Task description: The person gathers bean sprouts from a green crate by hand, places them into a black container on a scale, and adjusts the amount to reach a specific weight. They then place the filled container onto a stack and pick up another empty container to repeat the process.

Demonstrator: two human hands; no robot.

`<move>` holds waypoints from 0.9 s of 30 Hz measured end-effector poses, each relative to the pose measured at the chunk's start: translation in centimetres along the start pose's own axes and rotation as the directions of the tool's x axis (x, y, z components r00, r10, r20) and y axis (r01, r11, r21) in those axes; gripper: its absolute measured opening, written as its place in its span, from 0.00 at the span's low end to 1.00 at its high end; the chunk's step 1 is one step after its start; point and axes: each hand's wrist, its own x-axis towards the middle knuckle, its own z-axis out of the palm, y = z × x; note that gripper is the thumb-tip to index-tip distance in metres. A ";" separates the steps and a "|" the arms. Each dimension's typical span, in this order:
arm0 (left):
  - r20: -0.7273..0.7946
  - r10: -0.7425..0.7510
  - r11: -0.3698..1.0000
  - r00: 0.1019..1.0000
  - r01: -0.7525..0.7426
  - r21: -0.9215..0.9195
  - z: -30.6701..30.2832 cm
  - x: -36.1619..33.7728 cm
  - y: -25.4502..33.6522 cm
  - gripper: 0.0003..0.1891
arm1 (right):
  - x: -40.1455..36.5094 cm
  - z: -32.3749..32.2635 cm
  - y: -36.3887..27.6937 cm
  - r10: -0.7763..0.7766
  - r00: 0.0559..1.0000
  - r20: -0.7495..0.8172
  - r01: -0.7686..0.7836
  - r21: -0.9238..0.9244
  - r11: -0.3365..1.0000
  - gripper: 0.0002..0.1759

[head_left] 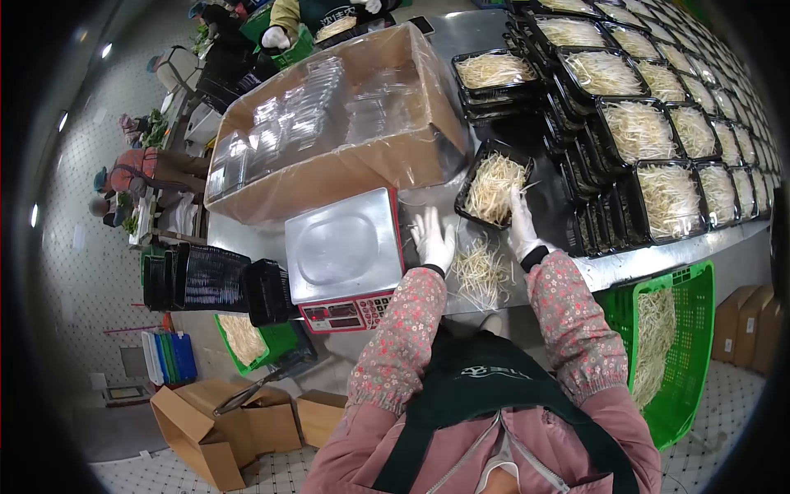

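Observation:
My left hand point(433, 240), in a white glove, has its fingers spread and holds nothing, just right of a red scale point(344, 247) with a bare metal plate. My right hand point(522, 224), gloved too, rests at the right edge of a black tray point(480, 221) filled with bean sprouts point(496, 188); its fingers lie against the sprouts and the rim. A loose pile of sprouts point(481, 273) lies on the metal table point(588, 270) between my two forearms.
A cardboard box point(329, 183) of clear plastic lids stands behind the scale. Stacked sprout trays point(642, 132) fill the right side. Empty black trays point(210, 276) stand at left. A green crate point(695, 346) of sprouts is at lower right. Other people work beyond the box and at far left.

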 end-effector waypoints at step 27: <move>0.391 0.179 0.983 0.903 -0.185 -0.022 -8.3 -12.4 3.5 0.62 | -15.0 -2.1 -4.1 0.165 0.855 0.492 0.508 -0.858 -0.072 0.67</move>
